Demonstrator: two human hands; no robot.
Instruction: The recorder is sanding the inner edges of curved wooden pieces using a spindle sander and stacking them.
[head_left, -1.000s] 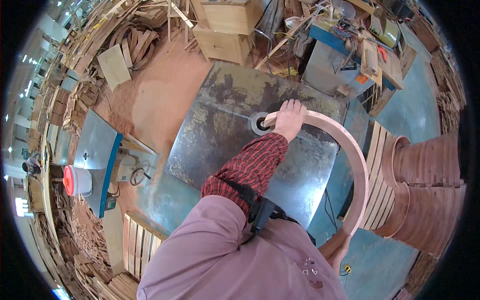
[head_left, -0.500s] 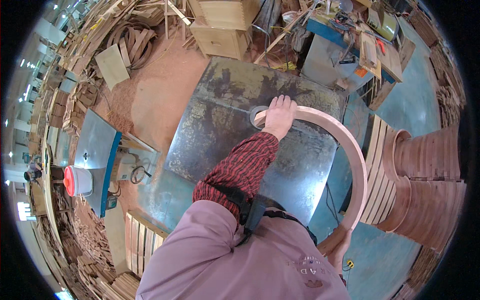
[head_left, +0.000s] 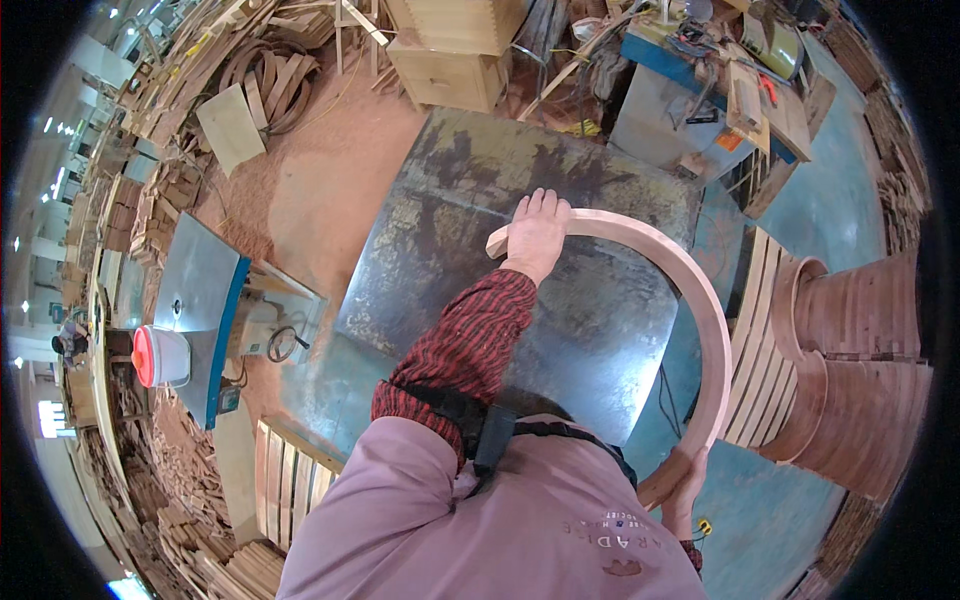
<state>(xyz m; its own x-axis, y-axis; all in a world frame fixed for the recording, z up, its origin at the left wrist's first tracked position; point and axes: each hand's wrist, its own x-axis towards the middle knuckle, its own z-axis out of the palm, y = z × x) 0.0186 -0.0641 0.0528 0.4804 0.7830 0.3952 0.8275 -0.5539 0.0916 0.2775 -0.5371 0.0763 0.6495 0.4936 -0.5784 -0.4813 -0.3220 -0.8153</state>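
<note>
A curved wooden piece (head_left: 714, 345), bent like a large half ring, spans the right part of the metal tabletop (head_left: 420, 265) and hangs past its right edge toward my body. My left hand (head_left: 537, 235) wraps over its far end, fingers on top and close together. Lower right, my right hand (head_left: 684, 492) grips the near end beside my apron; part of that hand is hidden under the wood. The round fitting on the tabletop near the far end is covered by my left hand and the wood.
Stacked curved wooden parts (head_left: 860, 330) rest on a slatted pallet (head_left: 752, 350) at right. A cluttered workbench (head_left: 665, 125) stands far right, wooden cabinets (head_left: 450, 75) at the far side. A white bucket (head_left: 172, 358) with a red lid sits on a blue-edged table (head_left: 200, 285) at left.
The curved piece has shifted slightly left, my left hand moving left with it. The round fitting seen beside that hand before is now covered. Both hands keep their grip.
</note>
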